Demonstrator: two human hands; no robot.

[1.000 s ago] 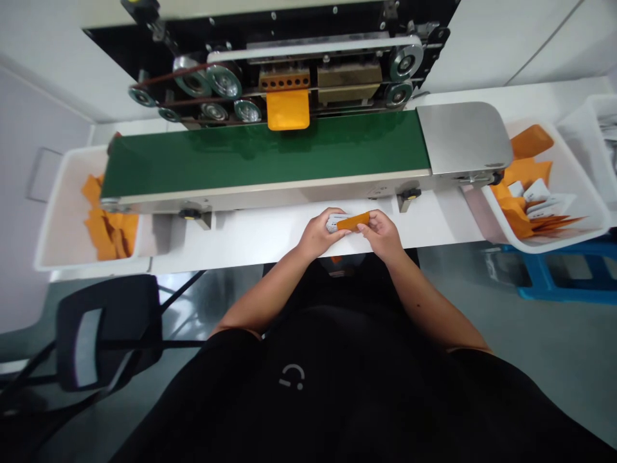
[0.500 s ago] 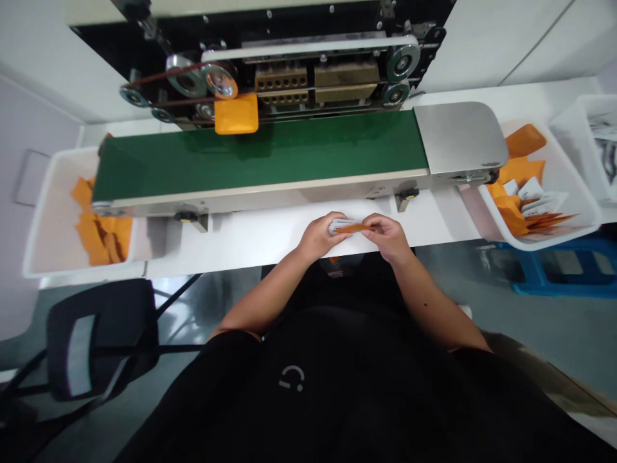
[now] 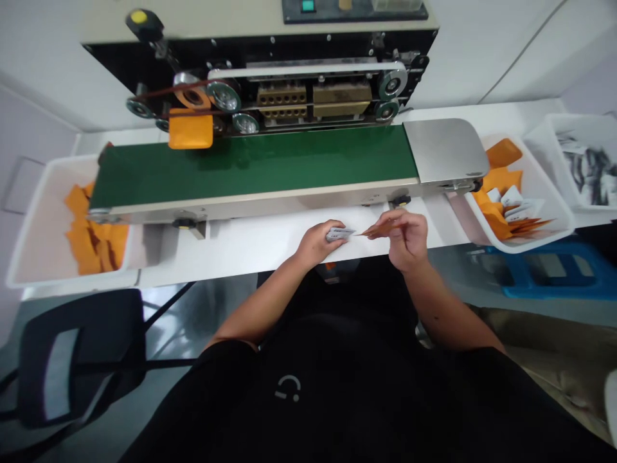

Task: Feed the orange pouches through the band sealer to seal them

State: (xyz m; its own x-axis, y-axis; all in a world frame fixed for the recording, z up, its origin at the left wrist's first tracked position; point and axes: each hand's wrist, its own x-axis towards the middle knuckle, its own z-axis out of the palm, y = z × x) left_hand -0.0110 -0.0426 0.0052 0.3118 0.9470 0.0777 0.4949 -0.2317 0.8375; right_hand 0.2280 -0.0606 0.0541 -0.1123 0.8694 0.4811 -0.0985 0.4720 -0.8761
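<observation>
My left hand is closed around a small stack of white printed packets just above the white table. To its right, my right hand pinches an orange pouch seen nearly edge-on. The pouch's left tip comes close to the white packets; whether they touch I cannot tell. Beyond both hands runs a green conveyor belt. Another orange pouch hangs at the left end of the sealing machine, over the belt.
A white bin with orange pouches stands at the left end of the belt. On the right, another bin holds orange pouches and white packets, with a further bin behind it. A blue stool and a black chair stand below table height.
My right hand has drawn the orange pouch away to the right from the white packets in my left hand. The pouch in the machine has travelled left. The camera view has shifted.
</observation>
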